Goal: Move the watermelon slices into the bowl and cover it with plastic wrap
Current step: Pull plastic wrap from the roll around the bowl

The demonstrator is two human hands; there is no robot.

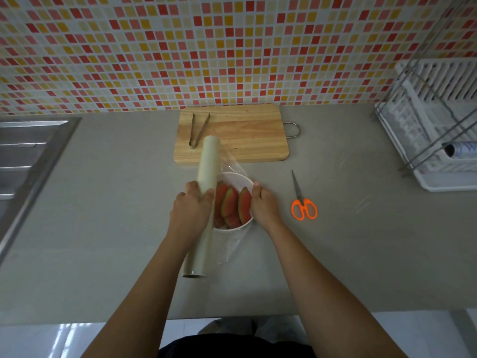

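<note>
A white bowl stands on the grey counter with several watermelon slices standing in it. My left hand grips a long roll of plastic wrap that lies along the bowl's left side. A clear sheet of wrap runs from the roll across the bowl. My right hand pinches the sheet's free edge at the bowl's right rim.
A wooden cutting board with metal tongs lies behind the bowl. Orange-handled scissors lie to the right. A white dish rack stands at the far right, a steel sink at the left.
</note>
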